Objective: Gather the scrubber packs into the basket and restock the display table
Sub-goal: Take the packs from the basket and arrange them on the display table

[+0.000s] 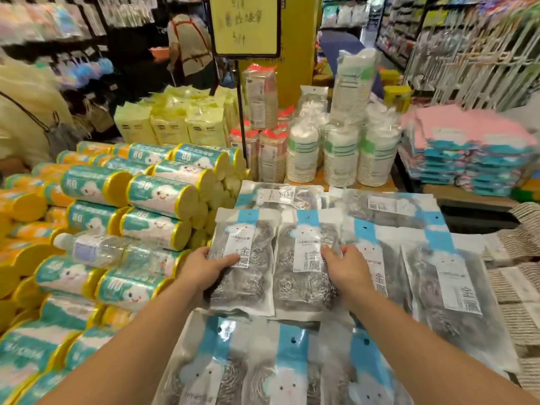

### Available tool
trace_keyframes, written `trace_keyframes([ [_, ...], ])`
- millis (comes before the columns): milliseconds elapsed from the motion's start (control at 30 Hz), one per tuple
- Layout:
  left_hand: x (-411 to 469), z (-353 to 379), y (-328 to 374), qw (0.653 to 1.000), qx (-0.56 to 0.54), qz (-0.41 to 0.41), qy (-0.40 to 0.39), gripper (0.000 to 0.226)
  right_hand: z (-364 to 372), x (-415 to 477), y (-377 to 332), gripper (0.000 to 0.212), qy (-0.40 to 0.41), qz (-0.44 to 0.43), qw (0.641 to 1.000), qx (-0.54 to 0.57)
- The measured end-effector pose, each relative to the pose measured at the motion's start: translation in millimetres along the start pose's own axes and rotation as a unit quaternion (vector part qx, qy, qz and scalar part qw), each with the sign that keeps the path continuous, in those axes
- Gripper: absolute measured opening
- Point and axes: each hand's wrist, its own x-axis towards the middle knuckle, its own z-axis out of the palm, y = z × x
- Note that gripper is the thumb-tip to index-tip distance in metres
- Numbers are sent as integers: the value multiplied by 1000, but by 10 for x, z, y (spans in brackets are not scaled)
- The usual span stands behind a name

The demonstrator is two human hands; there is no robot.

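On the desk [385, 187], beside the stacked yellow-ended rolls [157, 197], my left hand [209, 268] gripped the left scrubber pack [248, 282] at its left edge, thumb pressed on its front and fingers hidden beneath. My right hand [349, 267] pinched the right edge of the middle scrubber pack [301, 282], which lay touching the first among other packs [455, 276] spread flat.

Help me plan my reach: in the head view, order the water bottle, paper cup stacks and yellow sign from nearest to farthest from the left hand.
From the left hand:
1. Water bottle, lying just to its left.
2. Paper cup stacks, ahead and to the right.
3. Yellow sign, farthest, raised on its pole beyond.
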Motion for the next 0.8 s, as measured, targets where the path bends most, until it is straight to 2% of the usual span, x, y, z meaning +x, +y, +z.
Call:
trace_keyframes([
  [100,51,64,20,1000,23,-2,-2,37,14,-57,5,29,12,-38,998,-44],
  [167,62,74,12,999,46,-7,-9,44,31,-118,50,47,13,-78,993,-93],
  [233,79,67,-6,998,61,-15,-18,46,66,-182,98,55,21,-118,983,-140],
  [400,-16,45,17,997,78,12,-14,50,98,-319,65,57,65,-188,944,-262],
  [467,-75,-10,14,993,103,49,3,58,77,-379,-27,57,65,-182,943,-270],
  [533,-183,-125,10,987,140,82,20,80,81,-454,-162,58,61,-173,945,-269],
  [600,-346,-330,1,981,159,107,27,90,156,-589,-328,54,64,-191,946,-254],
  [800,-1009,-1430,-213,975,140,147,90,76,888,-1491,-815,43,-3,-285,940,-185],
])
